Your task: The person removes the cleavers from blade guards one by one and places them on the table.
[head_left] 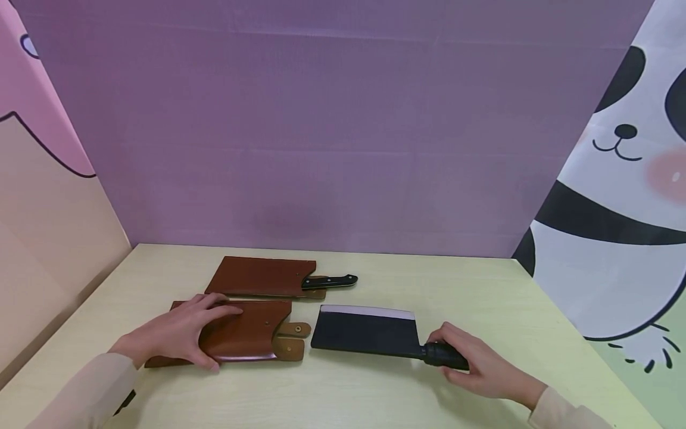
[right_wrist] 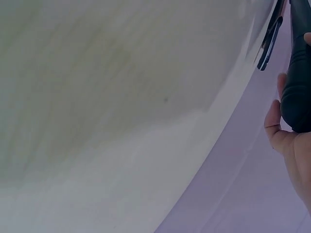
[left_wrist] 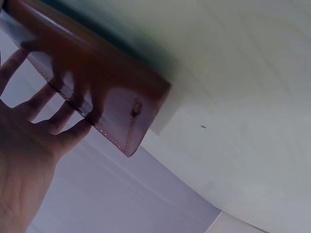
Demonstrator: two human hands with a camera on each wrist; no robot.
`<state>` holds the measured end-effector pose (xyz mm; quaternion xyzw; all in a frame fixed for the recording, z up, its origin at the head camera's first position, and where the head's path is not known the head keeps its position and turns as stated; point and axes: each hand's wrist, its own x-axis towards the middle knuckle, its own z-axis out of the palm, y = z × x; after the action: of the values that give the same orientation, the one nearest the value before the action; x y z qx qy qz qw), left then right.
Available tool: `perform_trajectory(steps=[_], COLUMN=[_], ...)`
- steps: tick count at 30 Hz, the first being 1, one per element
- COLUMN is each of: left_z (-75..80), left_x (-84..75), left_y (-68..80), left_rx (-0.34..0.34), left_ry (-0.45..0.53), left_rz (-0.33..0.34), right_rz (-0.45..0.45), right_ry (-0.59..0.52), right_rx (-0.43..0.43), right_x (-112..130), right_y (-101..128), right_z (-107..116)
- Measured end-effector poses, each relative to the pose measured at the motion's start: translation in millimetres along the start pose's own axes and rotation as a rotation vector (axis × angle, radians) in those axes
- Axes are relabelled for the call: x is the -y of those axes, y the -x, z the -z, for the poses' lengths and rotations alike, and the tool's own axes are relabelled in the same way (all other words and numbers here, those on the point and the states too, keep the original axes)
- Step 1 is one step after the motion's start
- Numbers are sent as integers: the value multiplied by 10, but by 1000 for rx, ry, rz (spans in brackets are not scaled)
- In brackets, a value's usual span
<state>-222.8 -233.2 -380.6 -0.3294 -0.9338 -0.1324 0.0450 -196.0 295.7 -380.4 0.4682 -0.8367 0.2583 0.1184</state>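
A pale wooden tabletop (head_left: 375, 393) carries everything, with a purple backdrop (head_left: 343, 119) behind it. Toward the back lies a brown leather sheath (head_left: 257, 276) with a black knife handle (head_left: 329, 281) sticking out of it. Nearer, an empty leather sheath (head_left: 243, 333) lies flat under the left hand (head_left: 177, 333), whose grip is loose, fingers spread over the top and thumb at the near edge. Just right of it lies a dark cleaver (head_left: 364, 330), blade flat; the right hand (head_left: 477, 360) has its grip wrapped round the black handle (head_left: 442, 354).
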Motion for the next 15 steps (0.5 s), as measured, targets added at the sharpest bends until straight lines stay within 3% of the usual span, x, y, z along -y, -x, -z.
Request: perform_trajectory(steps=[15], left_z=[-25], left_x=[-48], left_y=[-79], left_rx=[41], left_ry=[37], left_rz=[3], right_rz=[-55], right_ry=[18], right_rx=[48], right_x=[-52], right_y=[167], right_z=[112])
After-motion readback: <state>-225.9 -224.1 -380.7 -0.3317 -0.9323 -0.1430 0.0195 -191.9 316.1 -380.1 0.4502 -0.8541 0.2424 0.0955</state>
